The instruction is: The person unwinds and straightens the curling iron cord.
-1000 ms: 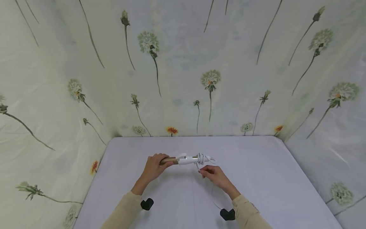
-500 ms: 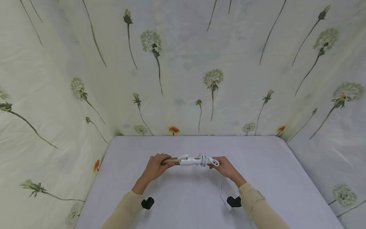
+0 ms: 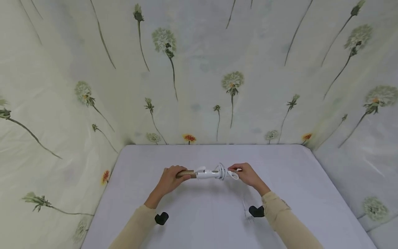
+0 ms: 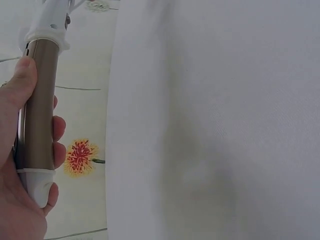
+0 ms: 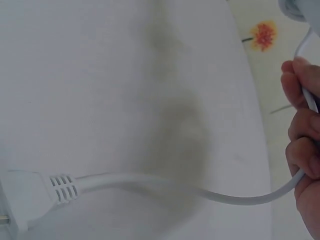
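A curling iron (image 3: 202, 173) with a gold barrel and white handle is held level above the white table (image 3: 217, 221). My left hand (image 3: 169, 179) grips the gold barrel (image 4: 39, 100), thumb on top. A white cord (image 3: 221, 171) is looped several times round the handle end. My right hand (image 3: 247, 174) pinches the cord (image 5: 260, 197) just right of those loops. The rest of the cord hangs down to the white plug (image 5: 30, 197), which lies on the table below my right wrist.
Pale sheeting printed with dandelions (image 3: 231, 83) walls the table on the far side and both flanks. Black wrist camera mounts (image 3: 161, 218) show under both beige sleeves. The table's bare surface stretches all round the hands.
My right hand rose from below the handle to its right end and moved slightly farther back, carrying the cord round the handle. The left hand kept the barrel still.
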### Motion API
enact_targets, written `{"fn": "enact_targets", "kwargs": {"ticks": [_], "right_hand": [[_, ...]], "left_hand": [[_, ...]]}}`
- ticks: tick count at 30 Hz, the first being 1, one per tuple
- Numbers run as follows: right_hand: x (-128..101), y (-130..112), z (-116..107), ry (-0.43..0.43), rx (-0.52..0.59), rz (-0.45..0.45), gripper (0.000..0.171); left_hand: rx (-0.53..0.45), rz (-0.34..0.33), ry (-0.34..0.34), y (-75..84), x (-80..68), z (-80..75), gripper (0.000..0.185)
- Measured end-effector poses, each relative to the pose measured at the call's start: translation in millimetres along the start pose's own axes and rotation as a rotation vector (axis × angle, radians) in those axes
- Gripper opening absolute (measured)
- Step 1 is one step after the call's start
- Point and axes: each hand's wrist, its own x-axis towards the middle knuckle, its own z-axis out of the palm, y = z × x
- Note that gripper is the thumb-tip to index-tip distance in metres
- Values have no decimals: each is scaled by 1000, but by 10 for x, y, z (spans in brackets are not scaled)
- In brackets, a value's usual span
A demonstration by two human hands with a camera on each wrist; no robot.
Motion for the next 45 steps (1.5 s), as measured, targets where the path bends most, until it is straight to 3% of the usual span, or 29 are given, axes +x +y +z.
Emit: {"fn": "enact_targets", "kwargs": {"ticks": [7, 17, 25, 45], "right_hand": [[11, -16, -117, 33, -47, 7, 22], [-17, -65, -161, 54, -54, 2, 20], [0, -121, -154, 49, -31, 2, 29], [-12, -250, -108, 92, -41, 16, 18]], "left_hand": [[5, 1, 2, 30, 94, 33, 36], [7, -11, -10, 50, 60, 49, 35], [28, -22, 4, 13, 30, 34, 34], [40, -1, -1, -31, 15, 35, 35]]}}
